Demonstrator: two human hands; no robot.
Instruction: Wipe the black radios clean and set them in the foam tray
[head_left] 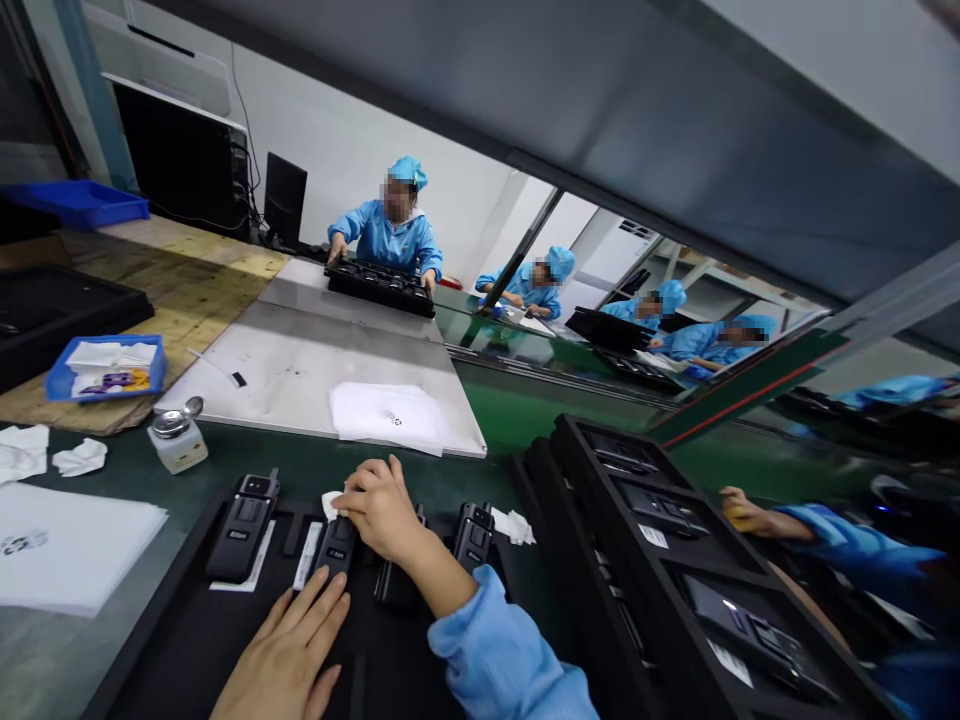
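Note:
A black handheld radio (335, 548) with pale lettering lies in the black foam tray (165, 650). My left hand (289, 650) rests with stretched fingers against its lower end, gripping nothing. At the radio's upper end, my right hand (379, 505) pinches a crumpled white wipe (328, 505) pressed to it; the hand hides part of the radio's top. Another radio (244, 525) lies to the left on a white slip. A third radio (397, 580) sits beneath my right wrist, partly covered, and one more radio (474, 535) is beyond the forearm. A white label strip (307, 553) lies beside the middle radio.
Stacked black trays (660, 560) holding more radios stand on the right, near a co-worker's hand (750, 515). A dispenser bottle (178, 442), white sheets (60, 545) and a blue bin (109, 368) are at left. Across the bench, a person (397, 235) holds another tray.

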